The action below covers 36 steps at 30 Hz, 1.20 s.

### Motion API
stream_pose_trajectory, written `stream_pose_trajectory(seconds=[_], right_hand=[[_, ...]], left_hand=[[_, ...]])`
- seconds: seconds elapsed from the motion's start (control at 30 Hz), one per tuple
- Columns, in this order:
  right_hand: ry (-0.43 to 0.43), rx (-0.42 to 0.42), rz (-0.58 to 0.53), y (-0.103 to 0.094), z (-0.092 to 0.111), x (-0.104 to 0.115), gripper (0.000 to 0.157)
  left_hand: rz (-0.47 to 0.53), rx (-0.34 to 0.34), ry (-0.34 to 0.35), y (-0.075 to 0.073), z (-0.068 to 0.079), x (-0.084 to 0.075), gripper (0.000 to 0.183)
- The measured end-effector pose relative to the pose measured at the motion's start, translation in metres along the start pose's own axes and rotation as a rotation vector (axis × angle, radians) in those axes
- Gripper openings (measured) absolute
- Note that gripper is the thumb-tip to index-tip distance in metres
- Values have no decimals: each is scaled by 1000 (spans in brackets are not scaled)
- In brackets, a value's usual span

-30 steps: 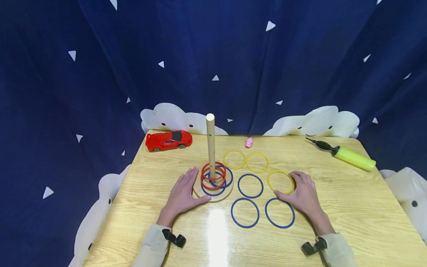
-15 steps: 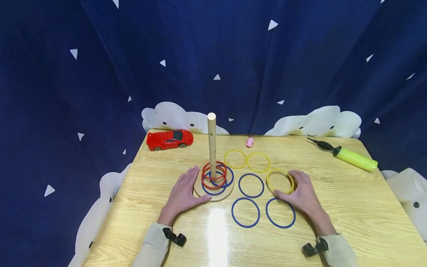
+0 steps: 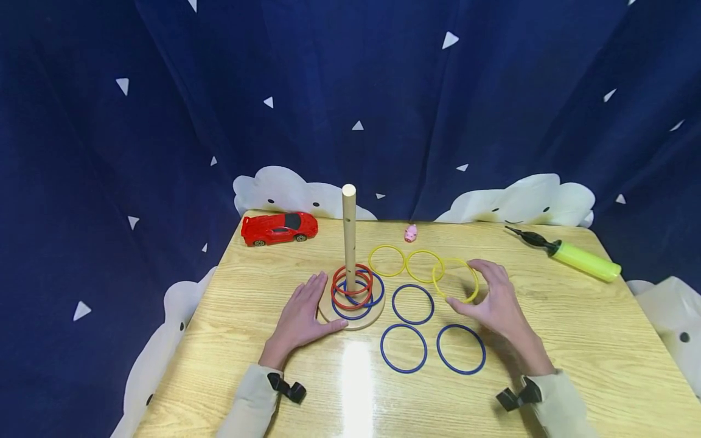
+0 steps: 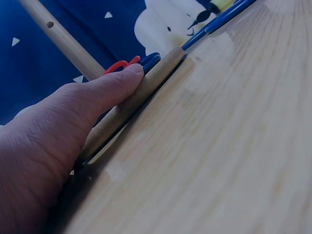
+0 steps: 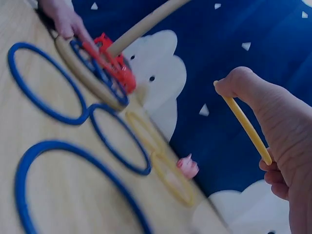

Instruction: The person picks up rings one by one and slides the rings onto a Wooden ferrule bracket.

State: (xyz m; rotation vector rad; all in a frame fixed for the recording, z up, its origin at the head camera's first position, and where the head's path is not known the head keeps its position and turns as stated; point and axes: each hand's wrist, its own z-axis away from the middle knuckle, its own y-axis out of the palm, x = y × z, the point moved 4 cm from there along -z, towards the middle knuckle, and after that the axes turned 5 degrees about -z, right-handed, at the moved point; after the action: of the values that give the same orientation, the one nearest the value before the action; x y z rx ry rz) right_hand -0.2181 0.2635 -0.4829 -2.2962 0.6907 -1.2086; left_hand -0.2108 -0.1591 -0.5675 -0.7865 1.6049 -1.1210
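In the head view a wooden peg [image 3: 349, 243] stands upright on a round wooden base [image 3: 372, 316]. Red rings [image 3: 350, 308] and blue rings [image 3: 353, 319] lie around its foot. My left hand [image 3: 301, 316] rests against the base's left side, fingers straight and thumb spread. The left wrist view shows that thumb [image 4: 124, 83] lying over the base's rim. My right hand [image 3: 498, 304] pinches a yellow ring [image 5: 247, 129] between thumb and fingers, raised above the table. Seen from the head, that ring overlaps one of two yellow rings [image 3: 387, 246] lying flat behind it.
Three loose blue rings [image 3: 404, 372] lie flat to the right of the base. At the back are a red toy car [image 3: 280, 229], a small pink pig [image 3: 411, 233] and a green-and-black hand pump [image 3: 583, 260]. A dark blue curtain [image 3: 350, 91] hangs behind the table.
My right hand has lifted the yellow ring off the table and shifted it slightly away and to the left. My left hand stays at the base.
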Motion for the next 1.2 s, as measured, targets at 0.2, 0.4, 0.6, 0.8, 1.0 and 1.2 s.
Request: stream_pose_trajectory(seconds=[0.2,0.4,0.6,0.8,1.0,1.2], right_hand=[[-106,-51,-36,-12,-22,24,84],[-175,-80,-106,-23,-44,48,83],[-236,-96,-132,-27,-68,72,81],[-266,-94,-178,-29,-92,95,81],[-322,-100,-236,-30,-112,126,85],[-400,-114,-283,-32,-127,165,83]], left_hand=[[-5,6,-3,1,0,0,126],[-4,5,-3,-1,0,-1,125],[14,-7,7,-2,1,-2,125],[12,-11,5,-2,1,-2,125],[7,4,-5,-1,1,0,125],[16,3,-4,-2,1,-2,125]])
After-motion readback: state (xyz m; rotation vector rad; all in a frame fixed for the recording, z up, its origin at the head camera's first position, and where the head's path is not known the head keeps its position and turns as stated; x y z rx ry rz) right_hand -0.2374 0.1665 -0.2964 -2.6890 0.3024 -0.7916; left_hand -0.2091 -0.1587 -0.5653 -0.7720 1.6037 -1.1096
